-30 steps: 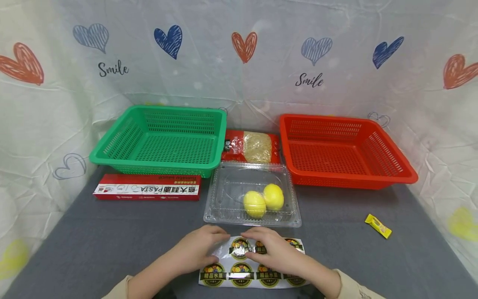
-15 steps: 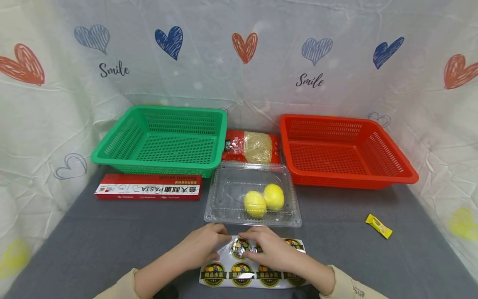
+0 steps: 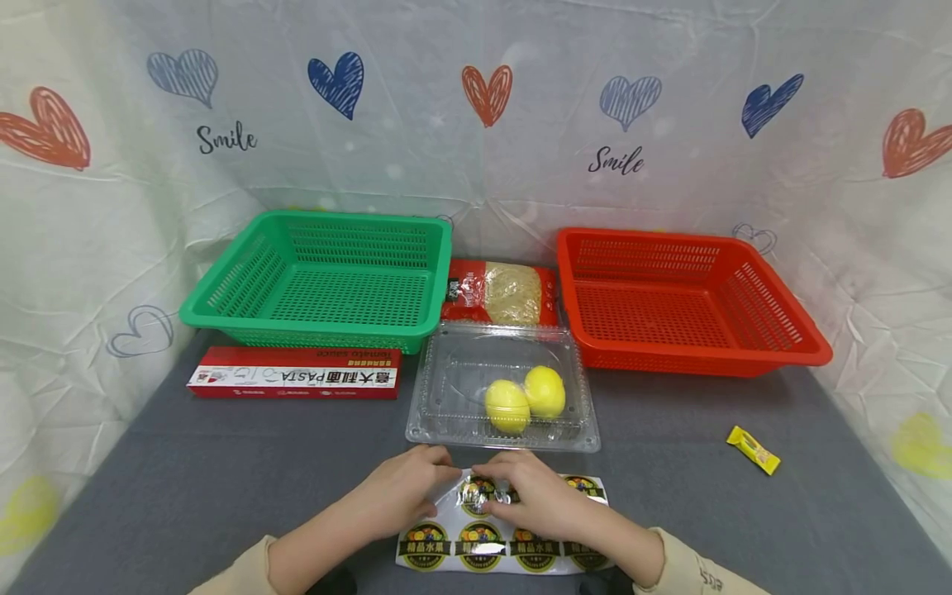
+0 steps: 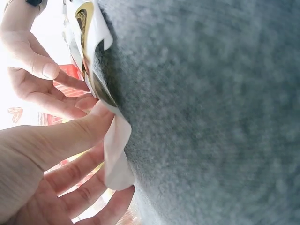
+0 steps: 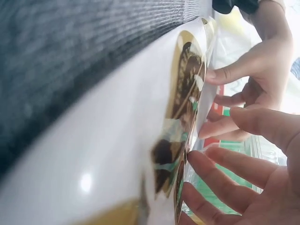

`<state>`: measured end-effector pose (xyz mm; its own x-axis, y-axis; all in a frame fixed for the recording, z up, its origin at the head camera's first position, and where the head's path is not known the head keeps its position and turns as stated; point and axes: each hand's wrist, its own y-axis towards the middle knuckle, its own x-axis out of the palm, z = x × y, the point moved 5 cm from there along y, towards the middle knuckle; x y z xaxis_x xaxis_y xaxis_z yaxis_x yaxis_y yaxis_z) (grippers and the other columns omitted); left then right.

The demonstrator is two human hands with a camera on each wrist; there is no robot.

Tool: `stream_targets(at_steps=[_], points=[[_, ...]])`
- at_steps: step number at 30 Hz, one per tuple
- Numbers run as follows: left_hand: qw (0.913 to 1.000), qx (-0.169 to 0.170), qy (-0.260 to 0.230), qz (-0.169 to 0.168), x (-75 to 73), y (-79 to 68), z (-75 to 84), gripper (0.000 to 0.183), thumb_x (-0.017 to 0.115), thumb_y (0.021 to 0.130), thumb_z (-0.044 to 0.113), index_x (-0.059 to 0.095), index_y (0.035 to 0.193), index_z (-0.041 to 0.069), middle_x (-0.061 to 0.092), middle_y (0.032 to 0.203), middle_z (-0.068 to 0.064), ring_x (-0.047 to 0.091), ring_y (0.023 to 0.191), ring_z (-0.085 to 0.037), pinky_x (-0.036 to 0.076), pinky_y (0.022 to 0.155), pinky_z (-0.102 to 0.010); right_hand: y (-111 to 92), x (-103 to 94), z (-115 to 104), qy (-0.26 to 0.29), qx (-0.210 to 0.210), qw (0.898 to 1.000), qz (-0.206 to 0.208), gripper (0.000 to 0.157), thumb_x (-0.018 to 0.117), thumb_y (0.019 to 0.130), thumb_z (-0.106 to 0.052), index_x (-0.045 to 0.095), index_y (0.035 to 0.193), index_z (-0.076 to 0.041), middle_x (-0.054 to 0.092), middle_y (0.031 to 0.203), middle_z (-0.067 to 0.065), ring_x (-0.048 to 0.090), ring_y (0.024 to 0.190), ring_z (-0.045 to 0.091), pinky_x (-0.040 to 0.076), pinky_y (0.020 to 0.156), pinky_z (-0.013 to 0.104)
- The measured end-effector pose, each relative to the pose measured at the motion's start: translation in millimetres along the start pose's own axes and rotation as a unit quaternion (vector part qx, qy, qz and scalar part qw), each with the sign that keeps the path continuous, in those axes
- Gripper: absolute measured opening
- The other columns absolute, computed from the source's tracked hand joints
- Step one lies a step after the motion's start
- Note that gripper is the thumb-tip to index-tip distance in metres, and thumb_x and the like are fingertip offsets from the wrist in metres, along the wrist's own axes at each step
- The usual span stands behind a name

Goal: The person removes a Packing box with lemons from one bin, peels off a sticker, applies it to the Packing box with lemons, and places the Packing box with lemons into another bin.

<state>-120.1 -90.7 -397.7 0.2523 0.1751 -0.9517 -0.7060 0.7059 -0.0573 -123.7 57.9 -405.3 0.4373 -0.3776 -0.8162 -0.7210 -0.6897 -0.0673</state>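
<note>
Left hand edged toward right vs a second ago, pinching sticker sheet upper-left edge; right hand fingers apart, touching it. Sheet unmoved on worktop, near clear clamshell.

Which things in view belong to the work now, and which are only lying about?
In the work:
sticker sheet, pinched by the fingers of the left hand and touched by the right hand
probably the clear box with two yellow fruits

Seemingly just lying about:
green basket
red basket
pasta box
red-and-clear bag
small yellow packet
</note>
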Motion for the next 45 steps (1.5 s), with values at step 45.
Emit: stream_targets(at_steps=[45], points=[[0.9002,-0.084,-0.427,0.004,7.8,-8.0,-27.7,0.031,0.064,0.083,0.001,0.061,0.114,0.0,0.063,0.094,-0.006,0.061,0.083,-0.018,0.05,0.07,-0.026,-1,-5.5,0,0.005,0.001,1.0,-0.016,0.041,0.064,0.087,-0.024,0.058,0.123,-0.007,0.056,0.116,0.002,0.049,0.109,0.02,0.042,0.091,0.038]])
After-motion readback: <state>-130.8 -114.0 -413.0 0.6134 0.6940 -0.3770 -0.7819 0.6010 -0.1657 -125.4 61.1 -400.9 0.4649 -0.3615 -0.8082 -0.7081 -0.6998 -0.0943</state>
